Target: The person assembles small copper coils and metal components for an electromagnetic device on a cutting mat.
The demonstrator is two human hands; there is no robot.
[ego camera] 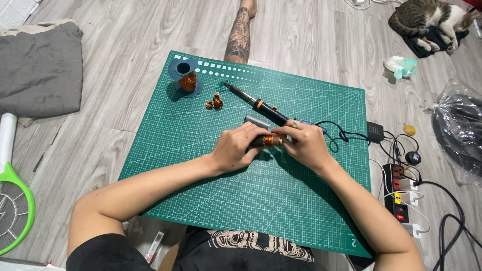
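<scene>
Copper-wound cylinder [268, 141], long axis left–right, held just above mid green cutting mat [201, 165]; left hand [233, 148] wrapped around dark end, right hand [306, 143] pinching coil end (fingers closed); soldering iron [258, 106] just behind, untouched.

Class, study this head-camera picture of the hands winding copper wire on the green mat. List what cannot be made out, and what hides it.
1. Core under the copper coil: covered by the left hand and right hand.
2. Soldering iron handle end: behind the right hand.
3. Grey cylinder: partly hidden by the fingers.
4. Fly swatter: cut off by the left edge.
5. Wire strand to the spool: too thin to see.
</scene>
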